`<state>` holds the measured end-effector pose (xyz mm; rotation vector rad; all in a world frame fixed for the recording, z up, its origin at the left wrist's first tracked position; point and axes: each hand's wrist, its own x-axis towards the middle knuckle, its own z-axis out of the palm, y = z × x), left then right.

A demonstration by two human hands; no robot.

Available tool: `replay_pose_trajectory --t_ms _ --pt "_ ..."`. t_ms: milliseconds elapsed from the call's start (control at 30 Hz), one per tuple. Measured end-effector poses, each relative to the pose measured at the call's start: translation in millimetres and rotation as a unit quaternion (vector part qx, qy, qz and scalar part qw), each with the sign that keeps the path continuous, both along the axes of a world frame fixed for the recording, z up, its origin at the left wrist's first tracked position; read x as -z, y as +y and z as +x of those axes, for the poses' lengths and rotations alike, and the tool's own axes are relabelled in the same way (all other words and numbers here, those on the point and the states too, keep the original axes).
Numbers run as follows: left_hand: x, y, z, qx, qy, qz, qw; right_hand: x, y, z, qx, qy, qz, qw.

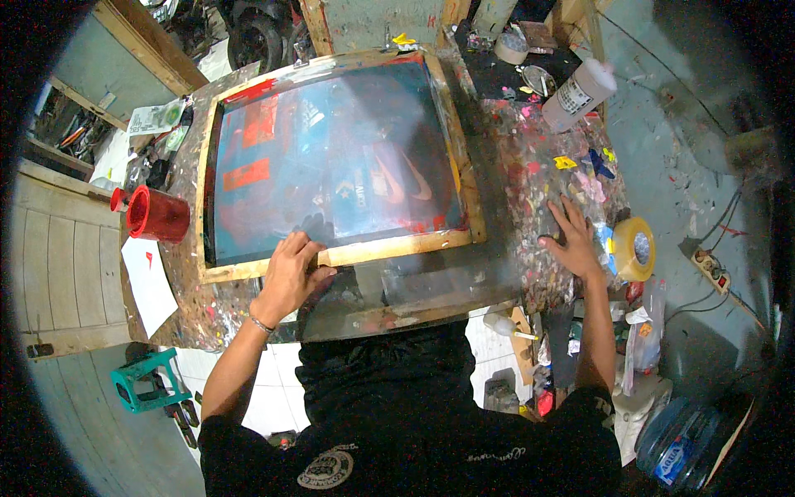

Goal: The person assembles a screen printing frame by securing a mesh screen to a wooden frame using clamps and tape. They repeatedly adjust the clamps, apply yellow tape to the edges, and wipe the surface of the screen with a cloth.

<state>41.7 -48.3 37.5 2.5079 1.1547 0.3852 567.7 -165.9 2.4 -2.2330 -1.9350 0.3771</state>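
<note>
A screen printing frame [348, 250] with wooden sides and blue-grey mesh lies on the paint-spattered worktable. Red ink smears and several pale stencil shapes mark its mesh. At the near wooden side, my left hand [290, 269] grips the edge, fingers on top and thumb lower down; its palm side is hidden. My right hand [573, 244] rests on the table to the right of the frame, fingers spread and holding nothing. Beside it stands a thick roll of yellowish clear tape [633, 248].
A red ink pot [157, 214] and a white paper sheet [150, 286] are at the left. A translucent bottle [579, 95] stands at the back right, near dried paint scraps [565, 163]. Below are a green stool [149, 379] and a large blue water jug [679, 443].
</note>
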Motion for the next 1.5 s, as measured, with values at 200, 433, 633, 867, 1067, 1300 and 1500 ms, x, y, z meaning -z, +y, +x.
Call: replay_pose_trajectory --t_ms 200,433,633,867,1067,1300,1500 --pt "-1 1 0 0.003 0.008 0.001 1.0 2 1 5 0.007 0.003 -0.01 1.0" --pt "0 2 -1 0.009 0.003 0.0 1.0 3 2 3 0.016 -0.007 -0.017 1.0" --pt "-3 2 -1 0.009 0.015 -0.004 1.0 -4 5 0 0.022 -0.011 -0.031 0.999" --pt "-1 3 -2 0.011 0.011 -0.012 1.0 -1 3 5 0.013 -0.003 -0.02 1.0" --pt "-2 2 -1 0.002 0.016 -0.01 1.0 6 3 9 0.011 -0.012 -0.015 1.0" --pt "-5 1 -1 0.011 -0.004 0.01 1.0 0 4 12 0.007 -0.039 -0.028 0.999" --pt "-5 1 0 0.011 0.001 0.011 1.0 1 4 14 0.008 -0.03 -0.034 0.999"
